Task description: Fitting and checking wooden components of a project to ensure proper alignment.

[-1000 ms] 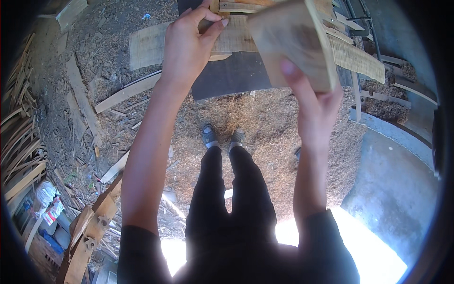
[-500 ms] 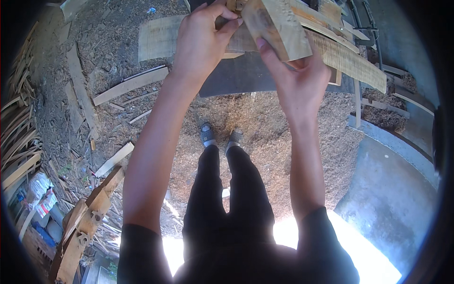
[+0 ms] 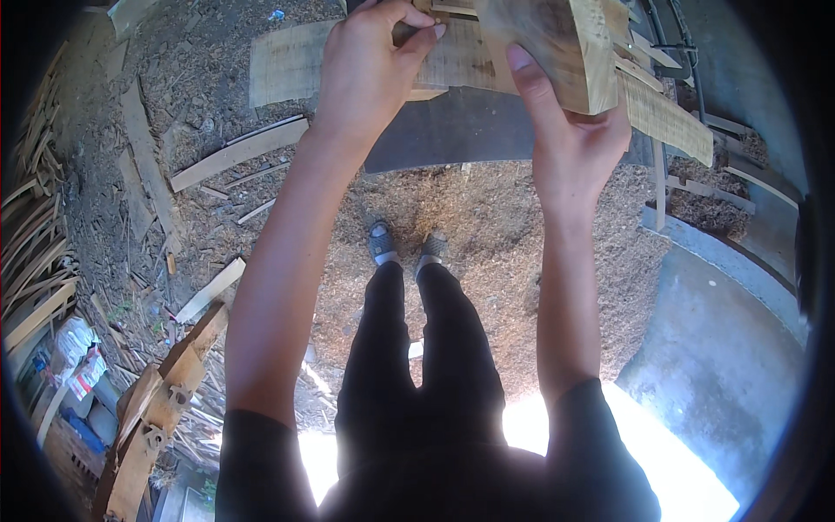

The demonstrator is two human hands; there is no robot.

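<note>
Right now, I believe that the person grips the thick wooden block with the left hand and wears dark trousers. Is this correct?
Not entirely: the head view shows the right hand, not the left hand, gripping the thick wooden block. The dark trousers are as you say.

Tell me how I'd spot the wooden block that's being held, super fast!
Near the picture's top is a big dark panel. Over its right part, the right hand's grip holds a wooden block. It's thick and chunky, with a brownish patch on its wide face, unlike the long, thin, pale plank behind it.
</note>
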